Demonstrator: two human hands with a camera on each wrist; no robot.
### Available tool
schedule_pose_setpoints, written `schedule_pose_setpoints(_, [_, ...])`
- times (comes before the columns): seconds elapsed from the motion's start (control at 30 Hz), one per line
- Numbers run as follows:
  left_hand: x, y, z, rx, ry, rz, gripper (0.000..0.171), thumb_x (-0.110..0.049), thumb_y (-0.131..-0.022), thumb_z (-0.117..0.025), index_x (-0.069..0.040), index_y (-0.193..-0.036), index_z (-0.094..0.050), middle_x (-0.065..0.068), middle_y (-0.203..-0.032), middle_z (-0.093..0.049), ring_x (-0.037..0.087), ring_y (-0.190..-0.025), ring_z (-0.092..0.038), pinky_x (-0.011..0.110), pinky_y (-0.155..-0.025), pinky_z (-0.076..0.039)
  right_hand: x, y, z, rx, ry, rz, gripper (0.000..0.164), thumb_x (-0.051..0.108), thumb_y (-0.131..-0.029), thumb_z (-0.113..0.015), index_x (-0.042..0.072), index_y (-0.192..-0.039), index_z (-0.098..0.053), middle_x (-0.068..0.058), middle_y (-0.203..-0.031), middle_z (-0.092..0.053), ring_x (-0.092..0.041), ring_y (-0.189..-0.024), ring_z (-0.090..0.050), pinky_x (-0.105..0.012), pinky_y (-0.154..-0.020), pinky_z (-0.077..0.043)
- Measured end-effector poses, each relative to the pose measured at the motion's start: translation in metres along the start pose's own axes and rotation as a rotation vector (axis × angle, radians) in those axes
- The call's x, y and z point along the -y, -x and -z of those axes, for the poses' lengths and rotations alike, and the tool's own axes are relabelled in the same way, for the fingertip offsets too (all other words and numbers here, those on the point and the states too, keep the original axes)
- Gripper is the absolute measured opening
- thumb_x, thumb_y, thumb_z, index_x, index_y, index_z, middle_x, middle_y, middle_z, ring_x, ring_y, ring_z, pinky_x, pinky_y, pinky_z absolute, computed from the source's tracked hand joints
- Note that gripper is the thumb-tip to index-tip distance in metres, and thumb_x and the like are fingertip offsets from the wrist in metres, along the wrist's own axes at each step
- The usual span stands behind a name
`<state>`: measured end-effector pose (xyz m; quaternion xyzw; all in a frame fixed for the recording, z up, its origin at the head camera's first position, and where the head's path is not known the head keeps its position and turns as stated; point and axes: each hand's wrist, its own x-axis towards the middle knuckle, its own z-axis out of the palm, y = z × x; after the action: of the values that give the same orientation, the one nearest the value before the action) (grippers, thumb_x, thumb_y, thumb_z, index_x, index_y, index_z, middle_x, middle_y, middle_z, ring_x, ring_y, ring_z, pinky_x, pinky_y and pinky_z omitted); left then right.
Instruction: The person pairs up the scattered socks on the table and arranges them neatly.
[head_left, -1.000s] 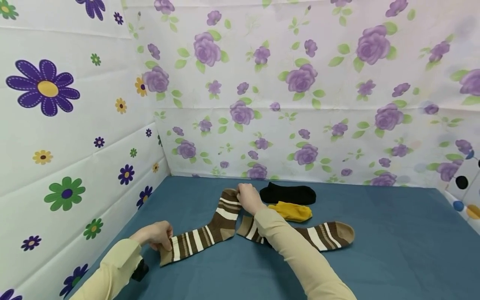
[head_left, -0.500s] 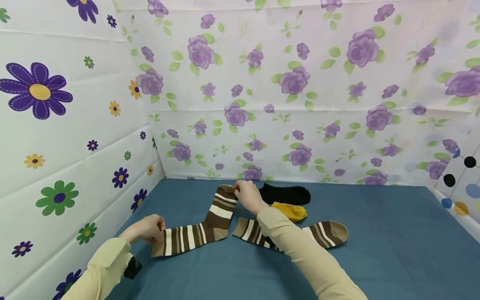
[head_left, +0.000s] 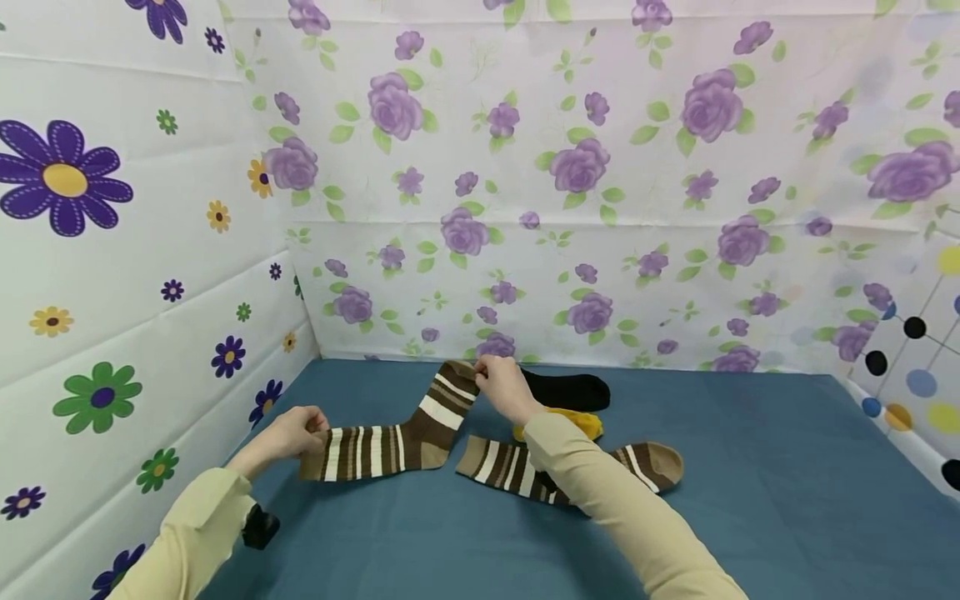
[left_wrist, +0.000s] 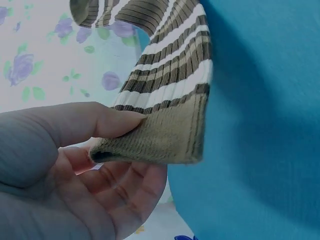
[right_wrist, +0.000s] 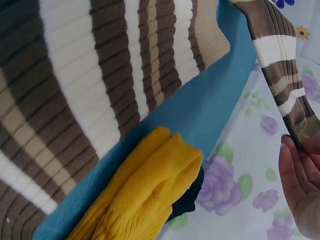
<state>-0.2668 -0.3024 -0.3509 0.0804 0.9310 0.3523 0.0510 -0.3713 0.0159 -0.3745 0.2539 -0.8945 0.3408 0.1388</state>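
A brown, tan and white striped sock is stretched between both hands, its cuff to the left and its toe to the upper right. My left hand pinches the tan cuff, thumb on top, as the left wrist view shows. The toe end is pinched by my right hand, which appears at the right edge of the right wrist view. Below my right forearm lies a second striped sock of the same pattern, partly covered by the sleeve.
A black sock lies at the back of the blue tabletop, with a yellow sock just in front of it. Flower-printed sheets stand behind and to the left.
The left hand has moved up and away with the cuff, lifting that end of the sock. The right hand keeps its hold on the toe. The head view has shifted slightly.
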Motion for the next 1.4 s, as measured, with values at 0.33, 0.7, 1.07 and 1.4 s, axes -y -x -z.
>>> schedule_pose_setpoints(0.33, [-0.01,-0.007,0.005,-0.054,0.018,-0.051,0.015,0.006,-0.072,-0.054,0.003,-0.087,-0.052,0.01,-0.08,-0.052,0.022,-0.065,-0.046,0.034,-0.052,-0.041,-0.005,0.002,0.013,-0.037,-0.014,-0.017,0.012,0.001,-0.088,-0.056,0.0,-0.097,-0.064,-0.009,-0.088,-0.063,-0.016,-0.072,-0.06,-0.026,-0.062,-0.048])
schedule_pose_setpoints(0.7, [-0.024,-0.016,0.005,-0.109,-0.009,-0.054,0.018,0.003,-0.077,-0.051,0.003,-0.095,-0.052,0.011,-0.087,-0.052,0.025,-0.073,-0.045,0.035,-0.059,-0.039,-0.007,0.003,0.033,-0.035,-0.062,-0.077,0.013,0.003,-0.089,-0.056,0.0,-0.099,-0.064,-0.01,-0.091,-0.062,-0.018,-0.077,-0.06,-0.027,-0.064,-0.048])
schedule_pose_setpoints(1.07, [-0.034,-0.024,-0.001,-0.139,0.003,-0.05,0.018,0.0,-0.081,-0.053,0.003,-0.098,-0.053,0.012,-0.088,-0.052,0.025,-0.075,-0.045,0.036,-0.062,-0.038,-0.018,0.008,0.05,-0.047,-0.101,-0.13,0.013,0.003,-0.089,-0.056,0.001,-0.098,-0.064,-0.007,-0.088,-0.061,-0.018,-0.077,-0.059,-0.029,-0.066,-0.048])
schedule_pose_setpoints(1.4, [-0.049,-0.03,-0.004,-0.144,0.011,-0.056,0.017,-0.001,-0.082,-0.054,0.003,-0.099,-0.053,0.015,-0.094,-0.053,0.028,-0.081,-0.048,0.039,-0.065,-0.04,-0.025,0.009,0.067,-0.059,-0.082,-0.137,0.014,0.003,-0.089,-0.055,-0.001,-0.1,-0.063,-0.009,-0.09,-0.061,-0.02,-0.08,-0.058,-0.031,-0.068,-0.048])
